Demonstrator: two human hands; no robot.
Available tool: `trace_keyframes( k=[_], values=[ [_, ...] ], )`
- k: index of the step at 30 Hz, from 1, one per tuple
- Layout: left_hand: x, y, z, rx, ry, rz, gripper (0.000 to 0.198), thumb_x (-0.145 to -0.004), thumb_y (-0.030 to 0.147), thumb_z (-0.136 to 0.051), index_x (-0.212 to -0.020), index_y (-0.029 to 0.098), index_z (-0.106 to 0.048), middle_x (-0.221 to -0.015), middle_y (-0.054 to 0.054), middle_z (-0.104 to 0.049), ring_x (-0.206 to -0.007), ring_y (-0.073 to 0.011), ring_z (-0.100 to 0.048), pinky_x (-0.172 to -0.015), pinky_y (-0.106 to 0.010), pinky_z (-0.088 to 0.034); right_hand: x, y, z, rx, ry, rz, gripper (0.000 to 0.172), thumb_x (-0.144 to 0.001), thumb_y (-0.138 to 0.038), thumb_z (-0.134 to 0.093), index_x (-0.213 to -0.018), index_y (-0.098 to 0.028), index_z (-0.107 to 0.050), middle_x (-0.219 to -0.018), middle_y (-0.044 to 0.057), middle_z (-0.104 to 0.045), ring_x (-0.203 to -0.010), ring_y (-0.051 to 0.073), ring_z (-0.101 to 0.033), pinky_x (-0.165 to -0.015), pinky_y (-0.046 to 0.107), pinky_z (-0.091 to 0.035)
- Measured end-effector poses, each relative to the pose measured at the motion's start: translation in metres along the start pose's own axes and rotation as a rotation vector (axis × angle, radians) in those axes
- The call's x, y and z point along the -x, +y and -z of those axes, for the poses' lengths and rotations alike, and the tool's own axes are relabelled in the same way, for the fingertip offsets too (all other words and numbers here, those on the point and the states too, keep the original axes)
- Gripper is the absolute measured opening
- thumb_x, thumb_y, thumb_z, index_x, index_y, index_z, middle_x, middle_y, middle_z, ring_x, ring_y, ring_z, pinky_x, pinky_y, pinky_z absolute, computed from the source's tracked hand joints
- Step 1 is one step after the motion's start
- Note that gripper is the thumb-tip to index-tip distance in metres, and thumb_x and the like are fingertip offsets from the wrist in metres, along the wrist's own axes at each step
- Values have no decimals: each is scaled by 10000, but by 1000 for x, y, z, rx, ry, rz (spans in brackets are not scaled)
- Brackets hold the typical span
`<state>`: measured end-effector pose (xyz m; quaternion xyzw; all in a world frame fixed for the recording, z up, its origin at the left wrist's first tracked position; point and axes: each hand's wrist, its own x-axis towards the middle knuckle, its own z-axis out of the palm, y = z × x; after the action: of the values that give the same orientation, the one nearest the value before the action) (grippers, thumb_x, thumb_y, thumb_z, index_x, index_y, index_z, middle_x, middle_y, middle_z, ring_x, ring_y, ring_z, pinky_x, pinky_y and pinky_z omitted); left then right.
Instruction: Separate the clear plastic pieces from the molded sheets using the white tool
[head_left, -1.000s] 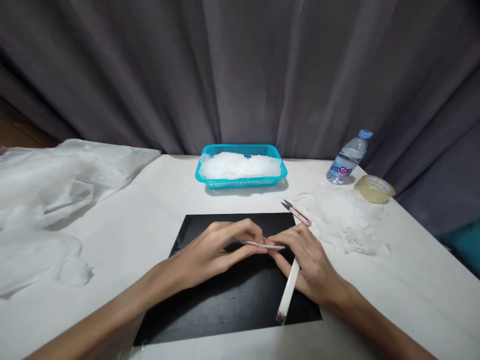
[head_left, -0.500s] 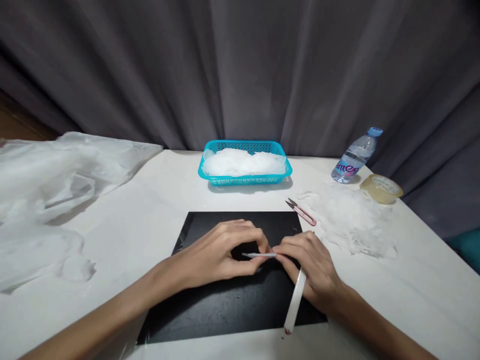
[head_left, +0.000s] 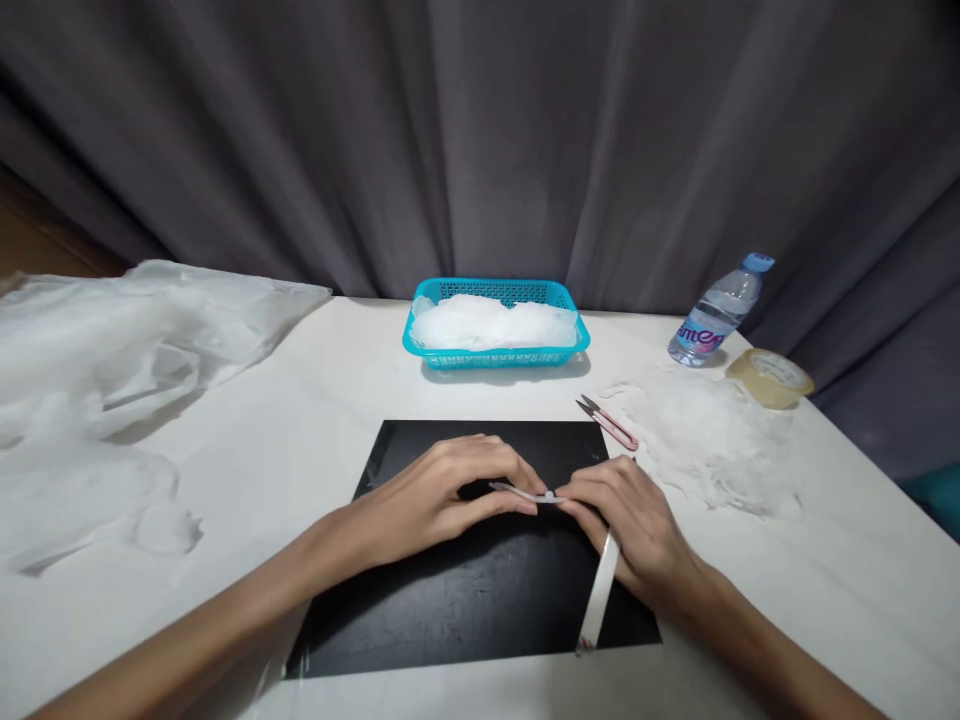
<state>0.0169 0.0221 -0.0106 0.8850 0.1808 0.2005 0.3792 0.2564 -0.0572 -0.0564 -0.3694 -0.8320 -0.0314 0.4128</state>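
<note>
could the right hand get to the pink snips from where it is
Probably yes: the pink snips lie on the table just beyond the right hand, nothing between, though its fingers pinch a white strip.

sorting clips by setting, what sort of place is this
Probably a makeshift craft or handwork station indoors, not a factory floor. A white table stands against a grey curtain and carries a black mat, thread snips, a tape roll and a teal basket of white material.
</note>
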Motion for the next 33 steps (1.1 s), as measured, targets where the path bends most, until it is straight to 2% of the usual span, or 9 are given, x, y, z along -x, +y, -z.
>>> trace_keyframes(
  k=[6, 11, 16, 21, 24, 26, 29, 31, 33],
  values=[
    [-1, -2, 3, -67, -8, -40, 145, -1033, 258, -614, -1080, 202, -739, -1112, -41, -775, -1005, -170, -708, -932, -283, -497, 2, -2, 1, 39, 64, 25, 131, -985, -70, -605, -1095, -118, -658, -904, 85, -718, -836, 185, -613, -738, 302, -508],
    [-1, 1, -6, -20, 1, -25, 175, -949, 333, -736, -1064, 201, -735, -1050, -25, -783, -968, -174, -714, -951, -292, -493, 4, -5, -1, 42, 64, 28, 159, -975, -69, -611, -1114, -138, -648, -898, 77, -728, -813, 188, -634, -720, 308, -515],
    [1, 0, -6, 28, 7, -48, 115, -1025, 228, -625, -1042, 207, -736, -1063, -20, -779, -984, -154, -708, -930, -260, -488, 3, -7, -3, 25, -1, 22, 175, -1043, -290, -575, -1149, -161, -625, -924, 79, -737, -811, 196, -647, -717, 316, -535],
    [4, 0, -4, -97, 16, 5, 132, -1020, 307, -636, -1053, 195, -696, -1019, -39, -755, -928, -179, -694, -865, -284, -489, 1, -5, -5, 21, -51, -19, 66, -1015, -132, -581, -1045, -155, -636, -884, 70, -712, -800, 199, -609, -708, 320, -514],
    [5, 3, -10, -193, 35, 62, 228, -998, 406, -656, -1081, 194, -642, -989, -40, -734, -891, -196, -693, -798, -292, -493, 1, -5, -5, 36, -17, -2, 61, -1009, -119, -585, -1033, -150, -631, -872, 69, -708, -801, 198, -604, -699, 321, -510],
    [5, 4, -13, -203, 35, 60, 231, -1023, 407, -617, -1118, 197, -616, -1009, -39, -738, -900, -193, -703, -802, -293, -500, 1, -7, -5, 52, -12, 24, 53, -1012, -132, -589, -1032, -147, -635, -872, 69, -714, -792, 194, -599, -690, 319, -510],
    [4, 3, -14, -217, 5, -6, 199, -1069, 332, -541, -1187, 195, -624, -1094, -66, -753, -966, -204, -721, -857, -313, -517, 2, -8, -5, 71, -12, 44, 59, -1012, -148, -597, -1047, -146, -644, -877, 69, -728, -783, 190, -602, -685, 319, -518],
    [4, 2, -12, -209, -34, -59, 190, -1073, 280, -531, -1198, 202, -652, -1155, -79, -754, -1132, -235, -703, -947, -338, -517, 2, -8, -4, 74, 10, 42, 87, -998, -129, -612, -1075, -143, -650, -886, 70, -734, -794, 191, -613, -700, 319, -528],
    [4, 1, -9, -191, -65, -85, 193, -1067, 239, -540, -1211, 210, -664, -1192, -78, -752, -1320, -256, -613, -1046, -365, -491, 2, -8, -2, 76, 39, 34, 129, -977, -101, -632, -1098, -139, -653, -897, 73, -736, -811, 193, -623, -724, 320, -537]
  ],
)
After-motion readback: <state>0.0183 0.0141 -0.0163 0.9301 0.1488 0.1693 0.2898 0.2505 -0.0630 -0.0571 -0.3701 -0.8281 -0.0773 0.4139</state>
